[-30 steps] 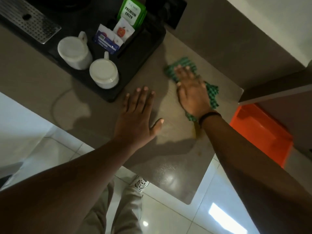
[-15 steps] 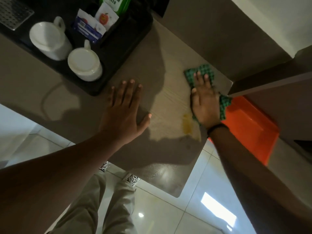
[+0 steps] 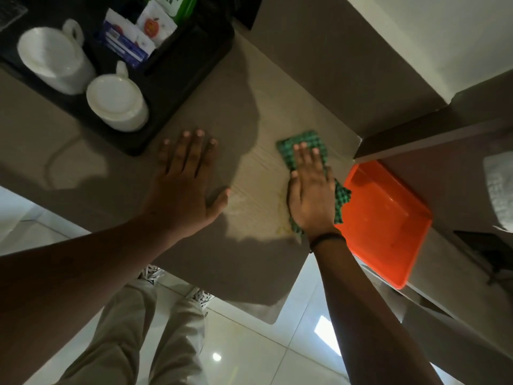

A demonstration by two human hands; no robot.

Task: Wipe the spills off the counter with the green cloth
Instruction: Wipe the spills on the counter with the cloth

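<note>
Since the green cloth (image 3: 302,147) is limp and light, right hand (image 3: 311,193) pins it flat-palmed on the worktop (image 3: 249,262) (left hand (image 3: 186,187) splayed, empty), best pressed mid-cloth.

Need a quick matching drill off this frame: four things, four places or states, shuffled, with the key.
Things:
1. green cloth
2. left hand
3. white cups
4. orange tray

Places or states:
A. in the black tray
B. flat on the bare counter, palm down
C. past the counter's right edge
D. pressed under the right hand

Pairs: 1-D, 2-B, 3-A, 4-C
</note>
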